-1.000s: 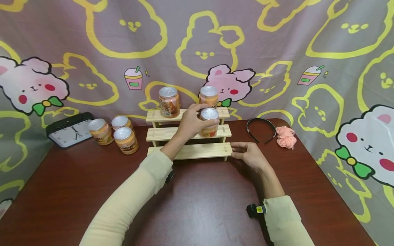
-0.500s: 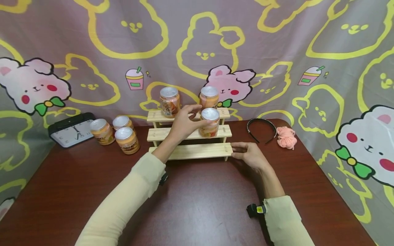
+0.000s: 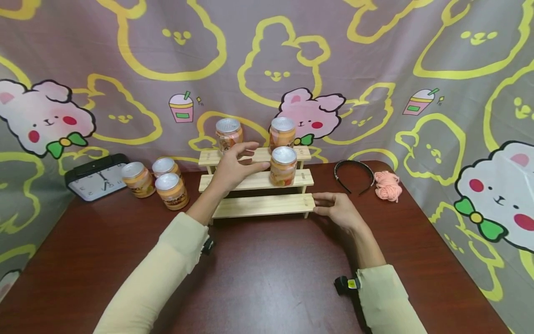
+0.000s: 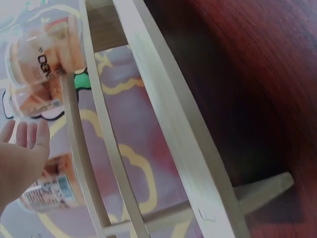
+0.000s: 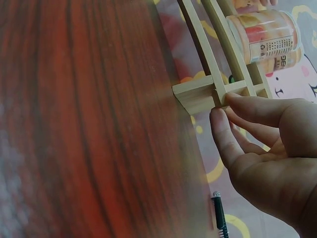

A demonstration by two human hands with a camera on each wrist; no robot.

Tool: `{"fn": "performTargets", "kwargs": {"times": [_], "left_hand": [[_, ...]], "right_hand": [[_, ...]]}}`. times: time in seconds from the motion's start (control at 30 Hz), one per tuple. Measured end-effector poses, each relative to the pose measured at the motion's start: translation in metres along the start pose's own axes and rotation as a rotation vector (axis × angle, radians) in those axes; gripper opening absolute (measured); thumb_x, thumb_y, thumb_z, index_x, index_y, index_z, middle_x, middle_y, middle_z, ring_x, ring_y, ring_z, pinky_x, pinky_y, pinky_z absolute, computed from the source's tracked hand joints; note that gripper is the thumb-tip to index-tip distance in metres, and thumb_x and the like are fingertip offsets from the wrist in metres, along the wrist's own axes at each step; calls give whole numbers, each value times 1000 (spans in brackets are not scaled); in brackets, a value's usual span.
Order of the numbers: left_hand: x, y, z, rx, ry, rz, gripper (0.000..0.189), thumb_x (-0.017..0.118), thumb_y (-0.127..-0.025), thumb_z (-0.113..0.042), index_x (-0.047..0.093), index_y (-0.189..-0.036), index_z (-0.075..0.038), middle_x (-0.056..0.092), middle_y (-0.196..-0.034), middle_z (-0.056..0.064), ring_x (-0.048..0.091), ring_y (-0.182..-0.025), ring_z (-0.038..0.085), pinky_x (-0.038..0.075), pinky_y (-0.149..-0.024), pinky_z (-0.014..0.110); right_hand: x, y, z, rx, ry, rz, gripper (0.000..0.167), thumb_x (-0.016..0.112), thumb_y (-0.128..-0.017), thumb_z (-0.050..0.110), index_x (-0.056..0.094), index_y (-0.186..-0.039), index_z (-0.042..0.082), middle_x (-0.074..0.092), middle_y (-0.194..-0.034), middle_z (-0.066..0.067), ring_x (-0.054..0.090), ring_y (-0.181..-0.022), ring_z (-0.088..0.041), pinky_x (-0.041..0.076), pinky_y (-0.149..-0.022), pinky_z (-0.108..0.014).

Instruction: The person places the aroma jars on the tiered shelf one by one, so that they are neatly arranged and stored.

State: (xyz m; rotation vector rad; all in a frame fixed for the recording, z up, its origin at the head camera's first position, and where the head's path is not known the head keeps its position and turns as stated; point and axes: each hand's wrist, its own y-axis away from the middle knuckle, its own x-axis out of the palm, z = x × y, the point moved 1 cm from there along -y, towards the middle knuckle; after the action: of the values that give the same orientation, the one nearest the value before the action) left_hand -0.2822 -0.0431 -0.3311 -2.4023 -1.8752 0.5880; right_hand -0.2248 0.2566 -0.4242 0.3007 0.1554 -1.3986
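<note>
A three-tier wooden display rack (image 3: 264, 206) stands at the back of the table. On the right of its middle tier an orange-labelled fruit can (image 3: 283, 171) with a silver lid stands upright. My left hand (image 3: 233, 170) is just left of that can, fingers spread and apart from it, holding nothing. In the left wrist view its fingers (image 4: 32, 134) are loosely extended. With thumb and fingers my right hand (image 3: 340, 211) pinches the right end of the bottom tier, plainly seen in the right wrist view. Two more cans, left (image 3: 228, 137) and right (image 3: 282, 133), stand on the top tier.
Three similar cans (image 3: 172, 195) are grouped on the table (image 3: 258, 283) left of the rack, beside a black-framed clock (image 3: 98, 178). A dark headband (image 3: 353, 163) and a pink yarn skein (image 3: 388, 186) lie to the right. A patterned curtain (image 3: 359, 55) hangs behind.
My left hand has let go of the can on the middle tier and drawn back to the left. The can stays in place, and my right hand has kept its grip on the rack.
</note>
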Motion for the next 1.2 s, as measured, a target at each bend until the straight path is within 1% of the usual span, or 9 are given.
{"fn": "performTargets", "kwargs": {"times": [0.13, 0.27, 0.43, 0.57, 0.77, 0.9, 1.0, 1.03, 1.2], "left_hand": [[-12, 5, 1, -12, 11, -19, 62, 85, -85, -18, 59, -139, -3, 55, -138, 22, 55, -125, 40, 47, -104, 43], [-25, 10, 1, -5, 11, -40, 59, 84, -85, -17, 60, -137, -2, 58, -134, 24, 55, -122, 41, 49, -102, 39], [-39, 16, 3, 1, 24, -13, 59, 83, -87, -17, 58, -138, 0, 61, -133, 20, 58, -122, 34, 51, -95, 32], [-51, 21, 6, -28, 48, -3, 61, 82, -88, -17, 56, -141, -2, 60, -137, 16, 59, -123, 32, 53, -93, 30], [-69, 28, 8, -45, 24, -63, 59, 80, -90, -17, 56, -142, -4, 60, -135, 18, 58, -124, 32, 51, -91, 27], [-80, 33, 9, -39, 9, -104, 58, 79, -91, -18, 56, -141, 0, 59, -136, 21, 59, -120, 29, 54, -89, 27], [-87, 36, 9, -46, -26, -128, 57, 78, -91, -21, 57, -141, -1, 59, -136, 22, 61, -117, 25, 52, -91, 27], [-90, 38, 9, -52, -43, -134, 57, 78, -92, -23, 57, -141, -2, 61, -135, 20, 61, -117, 23, 51, -92, 27], [-102, 45, 9, -83, -39, -157, 57, 78, -92, -24, 57, -141, -2, 64, -130, 10, 61, -114, 15, 50, -92, 22]], "right_hand": [[0, 0, 0, 6, 0, -2, 46, 68, -92, -6, 56, -136, -12, 63, -127, -29, 64, -109, -21, 55, -79, -23], [0, 0, 0, 3, 0, 0, 46, 68, -92, -6, 55, -136, -12, 62, -128, -30, 64, -109, -22, 54, -80, -22], [0, 0, -1, 2, 0, 4, 47, 68, -92, -5, 55, -137, -12, 61, -129, -30, 63, -111, -24, 54, -81, -22], [0, 0, 0, 0, 2, 4, 47, 68, -92, -5, 55, -137, -12, 61, -129, -30, 63, -112, -25, 54, -81, -23], [0, 1, 1, 5, 8, -1, 46, 69, -92, -4, 56, -137, -11, 62, -128, -29, 64, -109, -22, 54, -79, -24], [0, 1, 2, 15, 13, -8, 46, 69, -93, -3, 57, -137, -9, 63, -127, -28, 64, -106, -19, 54, -76, -26], [0, 1, 2, 19, 9, -9, 46, 69, -93, -3, 57, -137, -9, 63, -127, -28, 64, -107, -20, 55, -77, -26], [0, 1, 2, 19, 6, -9, 46, 69, -93, -3, 57, -137, -10, 63, -127, -28, 64, -107, -20, 55, -78, -26], [0, 1, 2, 14, 10, -10, 46, 69, -92, -4, 57, -136, -11, 64, -126, -28, 64, -108, -21, 55, -79, -26]]}}
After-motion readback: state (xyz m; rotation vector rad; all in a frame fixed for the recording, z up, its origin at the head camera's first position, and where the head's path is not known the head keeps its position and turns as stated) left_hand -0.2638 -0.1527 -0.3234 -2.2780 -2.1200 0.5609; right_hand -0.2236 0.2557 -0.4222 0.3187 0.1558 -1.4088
